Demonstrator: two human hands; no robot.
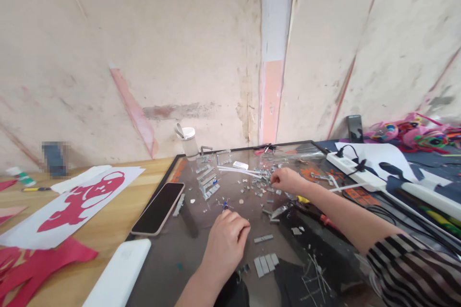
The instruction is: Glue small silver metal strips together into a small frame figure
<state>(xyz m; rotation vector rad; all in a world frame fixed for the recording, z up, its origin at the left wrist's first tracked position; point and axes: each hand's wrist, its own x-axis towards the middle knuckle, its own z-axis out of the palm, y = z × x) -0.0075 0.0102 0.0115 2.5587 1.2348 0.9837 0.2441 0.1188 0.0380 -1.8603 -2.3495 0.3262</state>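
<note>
Heap of small angular grey pieces [256,183] at frame centre; our right hand [289,181] curls at its edge, fingers bunched. Our left hand [226,236], lower centre, folds inward below blue bit [225,205]. Whether either pinches anything, we cannot tell. Flat rectangular strips [265,265], lower centre, on glossy tabletop [167,264].

Grey pieces [266,265] are strewn over the dark table [173,252], a phone [158,208] along its left edge, a jar [190,144] at the far-left corner.

Bright, diffuse light washes the wall [201,48]; the glossy board [173,255] shows pale sheen and dark reflections. Edges stretch, small pieces [264,265] look soft, and 1 patch [54,159] at left is pixelated.
</note>
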